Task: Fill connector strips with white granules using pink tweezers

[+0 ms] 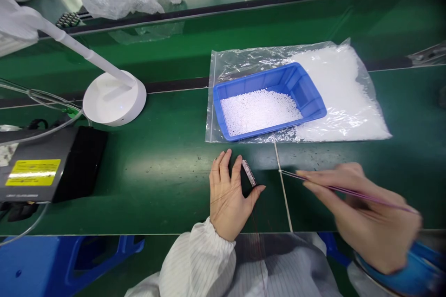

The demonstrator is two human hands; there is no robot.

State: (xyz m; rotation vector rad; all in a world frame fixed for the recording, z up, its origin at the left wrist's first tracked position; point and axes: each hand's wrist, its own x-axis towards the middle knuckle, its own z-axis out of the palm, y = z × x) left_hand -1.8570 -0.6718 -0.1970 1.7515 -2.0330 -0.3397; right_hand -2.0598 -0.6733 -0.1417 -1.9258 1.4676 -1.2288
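While palm-down, left hand (228, 202) thumb-out.

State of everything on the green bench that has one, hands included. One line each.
Blue plastic tray: upright, part-filled with white beads, sitting on bag
Clear plastic bag: lying flat, white contents mostly right
Small narrow strip: held, tilted
Left hand: pinching strip
Pink metallic tweezers: held, tips low
Right hand: gripping tweezers
White round lamp base: standing

Green workbench (156, 167), blue stool (31, 260).
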